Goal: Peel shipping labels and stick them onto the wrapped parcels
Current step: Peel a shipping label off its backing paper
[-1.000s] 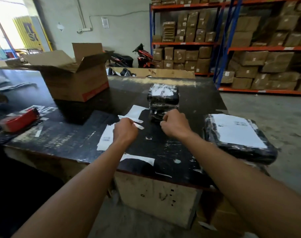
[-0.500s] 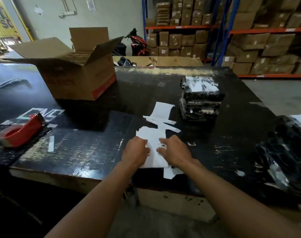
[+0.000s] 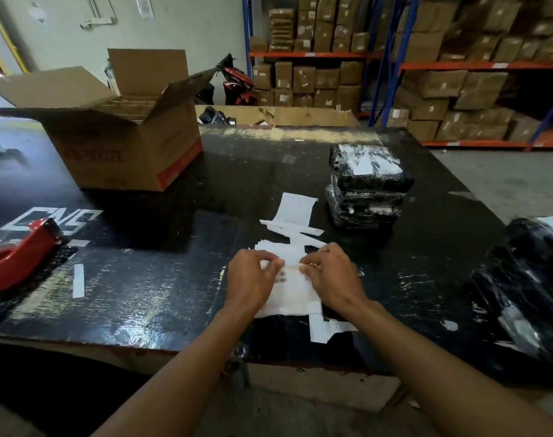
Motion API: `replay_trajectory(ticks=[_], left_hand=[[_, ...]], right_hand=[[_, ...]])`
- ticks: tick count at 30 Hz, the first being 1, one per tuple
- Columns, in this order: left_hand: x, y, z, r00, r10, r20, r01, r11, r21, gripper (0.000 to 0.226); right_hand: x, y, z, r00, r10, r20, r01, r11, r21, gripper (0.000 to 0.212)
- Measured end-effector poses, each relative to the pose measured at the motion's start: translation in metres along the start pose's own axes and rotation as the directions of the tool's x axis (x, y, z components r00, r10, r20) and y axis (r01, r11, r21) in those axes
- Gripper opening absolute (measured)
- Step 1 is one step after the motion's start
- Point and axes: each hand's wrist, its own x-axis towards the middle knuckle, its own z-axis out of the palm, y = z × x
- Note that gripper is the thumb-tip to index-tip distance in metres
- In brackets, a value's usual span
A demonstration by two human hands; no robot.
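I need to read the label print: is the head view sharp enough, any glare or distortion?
Head view: print on the label stack is too blurred to read; glare streaks the black table; the wide-angle lens slants the shelving uprights.

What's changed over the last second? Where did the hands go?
Both hands pulled back from the stacked parcels to the label pile, nearer the body. The left hand and right hand now pinch the top label at its far edge, apparently to start peeling. The stacked parcels, cardboard box, tape dispenser and large parcel on the right have not moved.
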Motion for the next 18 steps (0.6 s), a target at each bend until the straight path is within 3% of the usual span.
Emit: replay_trajectory(ticks=[1, 3, 6, 7, 9, 11, 14, 16, 17, 18], left_hand=[[0.006, 0.007, -0.003, 0.992, -0.125, -0.006, 0.122, 0.973, -0.196, 0.014], [0.020, 0.020, -0.008, 0.936, -0.339, 0.094, 0.339, 0.797, -0.499, 0.035], [0.035, 0.043, -0.011, 0.887, -0.378, 0.267, 0.451, 0.581, -0.677, 0.051], [0.038, 0.051, -0.010, 0.886, -0.369, 0.281, 0.452, 0.548, -0.704, 0.050], [0.042, 0.063, -0.005, 0.889, -0.353, 0.291, 0.440, 0.483, -0.757, 0.053], [0.044, 0.072, 0.001, 0.891, -0.345, 0.295, 0.430, 0.432, -0.793, 0.059], [0.042, 0.086, 0.011, 0.890, -0.320, 0.325, 0.444, 0.443, -0.779, 0.056], [0.034, 0.096, 0.020, 0.864, -0.331, 0.380, 0.504, 0.567, -0.652, 0.053], [0.029, 0.101, 0.025, 0.857, -0.354, 0.374, 0.512, 0.663, -0.547, 0.062], [0.027, 0.105, 0.030, 0.881, -0.356, 0.310, 0.465, 0.773, -0.432, 0.078]], right_hand=[[0.004, -0.002, -0.009, 1.000, -0.003, -0.016, 0.004, 0.999, 0.033, 0.017], [0.012, -0.005, -0.027, 0.999, -0.010, -0.048, 0.016, 0.993, 0.118, 0.015], [0.018, -0.005, -0.051, 0.992, 0.093, -0.089, -0.059, 0.942, 0.330, 0.023], [0.018, -0.005, -0.059, 0.985, 0.159, -0.068, -0.111, 0.883, 0.455, 0.033], [0.018, -0.001, -0.070, 0.945, 0.308, 0.111, -0.294, 0.646, 0.704, 0.050], [0.017, 0.008, -0.076, 0.888, 0.344, 0.306, -0.441, 0.444, 0.780, 0.051], [0.024, 0.024, -0.083, 0.863, 0.390, 0.320, -0.422, 0.211, 0.882, 0.025], [0.031, 0.031, -0.096, 0.868, 0.432, 0.245, -0.321, 0.114, 0.940, 0.018], [0.035, 0.035, -0.106, 0.883, 0.425, 0.200, -0.286, 0.150, 0.946, 0.017], [0.038, 0.039, -0.116, 0.901, 0.402, 0.161, -0.279, 0.254, 0.926, 0.016]])
